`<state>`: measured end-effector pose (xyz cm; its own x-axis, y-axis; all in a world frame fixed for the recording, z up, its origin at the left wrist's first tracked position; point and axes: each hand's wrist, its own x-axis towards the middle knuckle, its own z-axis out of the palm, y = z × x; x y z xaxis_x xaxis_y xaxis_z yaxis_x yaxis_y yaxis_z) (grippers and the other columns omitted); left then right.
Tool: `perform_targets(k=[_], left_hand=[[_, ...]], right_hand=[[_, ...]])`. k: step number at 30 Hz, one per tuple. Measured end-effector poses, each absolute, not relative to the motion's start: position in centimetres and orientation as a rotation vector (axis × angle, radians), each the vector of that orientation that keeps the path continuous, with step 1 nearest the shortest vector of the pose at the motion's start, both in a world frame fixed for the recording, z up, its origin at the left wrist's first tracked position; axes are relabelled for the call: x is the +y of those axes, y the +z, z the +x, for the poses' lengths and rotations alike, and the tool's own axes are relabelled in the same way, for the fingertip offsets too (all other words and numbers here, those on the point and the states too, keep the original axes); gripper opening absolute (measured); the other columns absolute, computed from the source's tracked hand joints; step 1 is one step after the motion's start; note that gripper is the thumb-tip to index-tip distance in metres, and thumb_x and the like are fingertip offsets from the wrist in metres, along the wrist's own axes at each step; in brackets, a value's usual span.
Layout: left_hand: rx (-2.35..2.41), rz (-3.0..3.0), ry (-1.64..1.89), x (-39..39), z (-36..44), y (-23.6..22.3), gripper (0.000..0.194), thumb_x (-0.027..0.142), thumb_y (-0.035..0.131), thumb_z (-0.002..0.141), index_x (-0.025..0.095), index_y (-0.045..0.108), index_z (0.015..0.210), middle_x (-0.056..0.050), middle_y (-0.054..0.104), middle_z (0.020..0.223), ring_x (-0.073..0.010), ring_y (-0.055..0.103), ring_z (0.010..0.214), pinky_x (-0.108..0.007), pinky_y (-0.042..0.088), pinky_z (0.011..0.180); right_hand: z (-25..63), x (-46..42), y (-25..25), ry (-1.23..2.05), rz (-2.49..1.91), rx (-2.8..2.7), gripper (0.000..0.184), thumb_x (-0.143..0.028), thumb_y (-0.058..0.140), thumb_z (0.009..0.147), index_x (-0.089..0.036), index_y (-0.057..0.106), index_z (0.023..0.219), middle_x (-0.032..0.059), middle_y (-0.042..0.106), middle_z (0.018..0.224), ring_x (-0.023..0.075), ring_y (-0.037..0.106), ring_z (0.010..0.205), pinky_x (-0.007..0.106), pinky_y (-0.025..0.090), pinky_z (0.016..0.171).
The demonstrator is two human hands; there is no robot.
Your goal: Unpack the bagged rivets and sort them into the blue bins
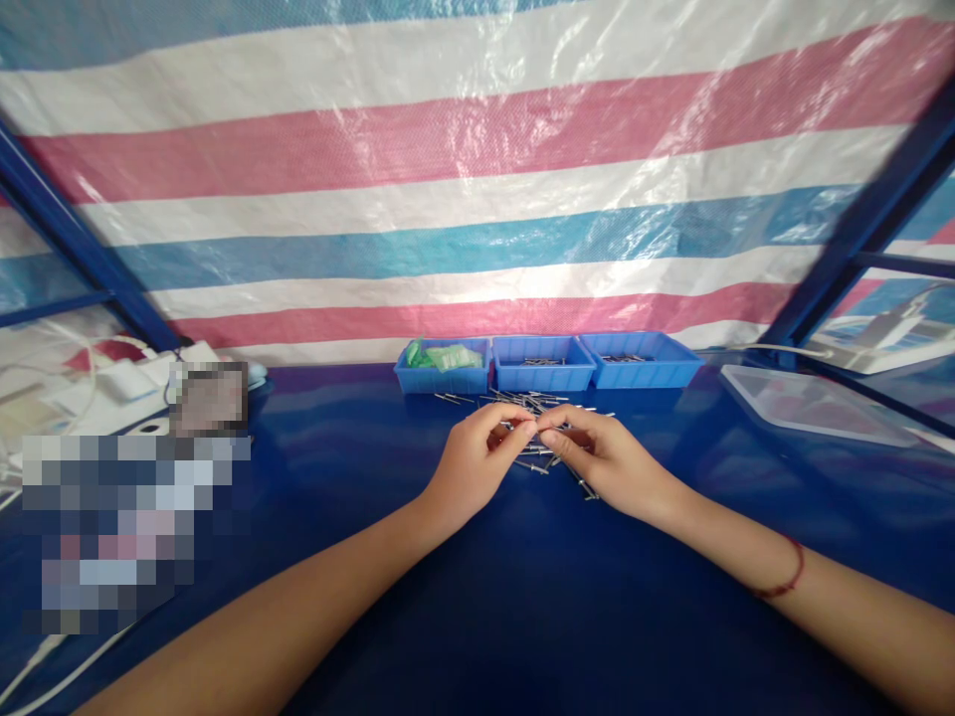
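Observation:
My left hand (484, 446) and my right hand (601, 452) meet fingertip to fingertip above a pile of blind rivets (531, 465) on the blue table. Thumb and forefinger are pinched together on each hand. Whatever sits between the fingertips is too small and covered to make out. Loose rivets spread behind and below the hands, partly hidden by them. Beyond the pile, a blue bin (543, 376) in the middle and another blue bin (649, 373) on the right contain more thin metal pieces.
A left-hand blue bin (442, 383) holds green plastic packaging (452, 356). At the right lies a clear plastic lid (813, 408). White power strips and cables (126, 388) crowd the left side, near blurred-out items. Blue frame posts and a striped tarp (477, 229) bound the back.

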<state>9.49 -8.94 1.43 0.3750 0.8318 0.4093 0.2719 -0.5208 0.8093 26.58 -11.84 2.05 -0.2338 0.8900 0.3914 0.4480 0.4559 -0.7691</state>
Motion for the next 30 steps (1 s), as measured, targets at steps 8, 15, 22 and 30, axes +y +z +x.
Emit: perform_targets(k=[8, 15, 22, 30], left_hand=[[0.923, 1.943, 1.173, -8.9, 9.2, 1.5, 0.018, 0.032, 0.056, 0.085, 0.018, 0.066, 0.092, -0.002, 0.068, 0.081, -0.0113, 0.057, 0.061, -0.022, 0.043, 0.057], [0.903, 1.965, 1.262, -9.0, 9.2, 1.5, 0.017, 0.029, 0.056, 0.085, 0.018, 0.066, 0.091, -0.003, 0.068, 0.086, -0.0118, 0.059, 0.067, -0.022, 0.045, 0.06], [0.89, 1.906, 1.166, -8.9, 9.3, 1.4, 0.016, 0.029, 0.057, 0.084, 0.017, 0.065, 0.09, -0.002, 0.068, 0.082, -0.0129, 0.06, 0.069, -0.022, 0.046, 0.06], [0.978, 2.325, 1.064, -9.2, 9.3, 1.5, 0.027, 0.028, 0.052, 0.087, 0.019, 0.054, 0.113, -0.004, 0.067, 0.098, -0.0191, 0.057, 0.094, -0.035, 0.042, 0.086]], right_hand=[[26.5, -12.1, 2.2, 0.837, -1.2, -1.759, 0.024, -0.041, 0.053, 0.085, -0.019, 0.061, 0.09, 0.0024, 0.063, 0.083, 0.0123, 0.055, 0.061, 0.025, 0.044, 0.055], [26.3, -12.2, 2.5, 0.865, -1.207, -1.635, 0.03, -0.046, 0.055, 0.083, -0.017, 0.059, 0.086, -0.0056, 0.044, 0.054, 0.0073, 0.034, 0.043, 0.022, 0.028, 0.039], [26.4, -13.3, 2.5, 0.527, -1.194, -1.669, 0.023, -0.041, 0.054, 0.086, -0.018, 0.061, 0.089, 0.0, 0.056, 0.065, 0.0116, 0.047, 0.054, 0.025, 0.038, 0.05], [28.5, -11.5, 3.3, 0.29, -1.275, -1.6, 0.029, -0.044, 0.049, 0.087, -0.018, 0.057, 0.075, -0.0014, 0.054, 0.06, 0.0104, 0.045, 0.048, 0.024, 0.037, 0.046]])
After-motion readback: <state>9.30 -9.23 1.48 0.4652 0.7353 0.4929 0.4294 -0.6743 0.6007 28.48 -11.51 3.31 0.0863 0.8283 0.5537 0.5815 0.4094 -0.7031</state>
